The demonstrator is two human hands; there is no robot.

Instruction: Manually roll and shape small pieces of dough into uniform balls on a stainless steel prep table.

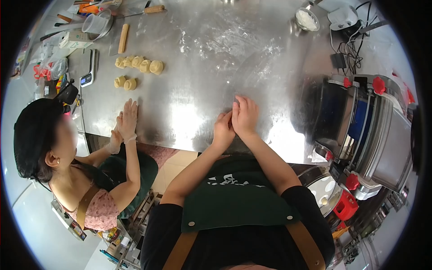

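My two hands meet over the front part of the steel table. My left hand (pixel 223 134) is closed, with its fingers drawn together against the side of my right hand (pixel 246 116). What the left fingers hold, if anything, is hidden between the hands. The right hand's fingers stretch forward, slightly bent, with nothing visible in them. Farther left, several pale yellow dough pieces (pixel 145 66) sit in two short rows, apart from my hands. White flour (pixel 234 42) is smeared over the tabletop ahead of me.
At the left, a co-worker's gloved hands (pixel 128 119) press together at the table edge. A kitchen scale (pixel 88 74), wooden rolling pin (pixel 123 38) and scraper (pixel 154 9) lie beyond. A flour bowl (pixel 307 20) stands far right; a metal machine with red knobs (pixel 379 85) borders the right side.
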